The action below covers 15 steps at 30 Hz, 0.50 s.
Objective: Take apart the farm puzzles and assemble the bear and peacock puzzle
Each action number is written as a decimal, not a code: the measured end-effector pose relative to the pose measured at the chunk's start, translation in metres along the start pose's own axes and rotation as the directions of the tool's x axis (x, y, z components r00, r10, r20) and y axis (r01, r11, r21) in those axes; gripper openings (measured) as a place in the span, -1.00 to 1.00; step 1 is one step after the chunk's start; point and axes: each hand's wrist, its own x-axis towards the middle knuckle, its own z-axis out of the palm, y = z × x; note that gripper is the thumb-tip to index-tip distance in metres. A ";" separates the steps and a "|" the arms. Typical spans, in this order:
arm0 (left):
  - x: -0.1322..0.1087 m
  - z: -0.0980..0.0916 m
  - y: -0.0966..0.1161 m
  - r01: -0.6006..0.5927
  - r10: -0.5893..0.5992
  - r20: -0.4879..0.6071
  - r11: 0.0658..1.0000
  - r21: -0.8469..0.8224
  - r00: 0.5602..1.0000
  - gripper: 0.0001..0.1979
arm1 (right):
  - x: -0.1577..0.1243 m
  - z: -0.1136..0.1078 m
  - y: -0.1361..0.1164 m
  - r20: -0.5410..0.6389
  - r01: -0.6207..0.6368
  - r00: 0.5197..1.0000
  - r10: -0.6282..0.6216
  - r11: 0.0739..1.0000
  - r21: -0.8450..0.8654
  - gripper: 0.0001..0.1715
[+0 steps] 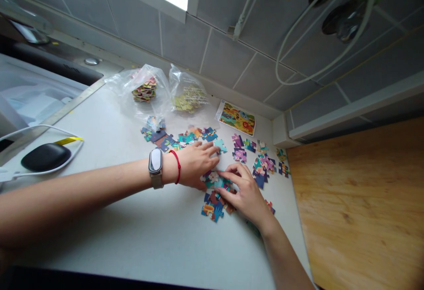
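My left hand [197, 162] lies palm down over puzzle pieces, its fingers spread and pointing right. A watch and a red cord are on that wrist. Close beside it, my right hand [243, 188] has its thumb and forefinger on either side of a teal puzzle piece [221, 183], gripping its edges. Joined puzzle pieces [212, 208] with dark blue and orange parts lie just below these fingers. Above the left hand runs a row of loose pieces [187, 137]. More pieces [264, 162], purple and blue, lie beyond the right hand. Palms and the pieces under them are hidden.
Two clear plastic bags, one with stacked pieces [145, 90] and one with greenish pieces [188, 100], stand by the tiled wall. A picture card [236, 118] lies near them. A black oval device [46, 156] with a white cable is at left, below the sink [49, 66].
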 end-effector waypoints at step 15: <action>0.001 -0.008 -0.019 -0.068 0.076 0.082 0.992 -0.104 0.994 -0.41 | 0.000 0.003 0.015 -0.050 0.110 0.993 -0.107 0.991 0.072 -0.58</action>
